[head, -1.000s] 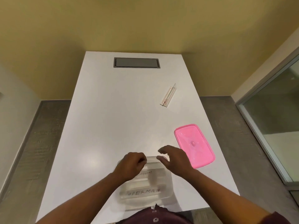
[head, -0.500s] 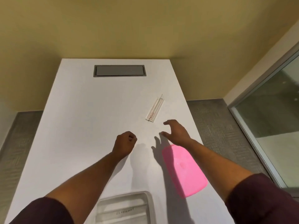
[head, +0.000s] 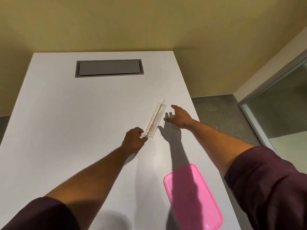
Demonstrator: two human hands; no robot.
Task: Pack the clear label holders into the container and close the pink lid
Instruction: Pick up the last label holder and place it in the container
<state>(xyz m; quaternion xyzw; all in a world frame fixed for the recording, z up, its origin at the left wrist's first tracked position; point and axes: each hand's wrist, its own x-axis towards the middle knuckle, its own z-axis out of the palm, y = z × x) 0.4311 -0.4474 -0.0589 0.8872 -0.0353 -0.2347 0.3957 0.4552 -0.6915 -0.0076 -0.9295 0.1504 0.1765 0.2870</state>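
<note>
A clear label holder (head: 155, 119) with a red-lined card inside lies on the white table (head: 83, 113), slanting away to the right. My left hand (head: 133, 138) is at its near end, with thumb and fingertips pinching that corner. My right hand (head: 180, 117) hovers just right of the holder's far half, fingers spread and holding nothing. The pink lid (head: 192, 196) lies flat near the table's right edge, under my right forearm's shadow. The container is out of view.
A grey recessed hatch (head: 108, 68) sits at the far end of the table. The table's right edge runs close to my right hand, with grey floor (head: 216, 113) and a glass partition (head: 282, 105) beyond it.
Both hands have left the container near me and reached forward to the label holder. The view moved forward, so the container dropped out of sight and the lid now sits at the lower right.
</note>
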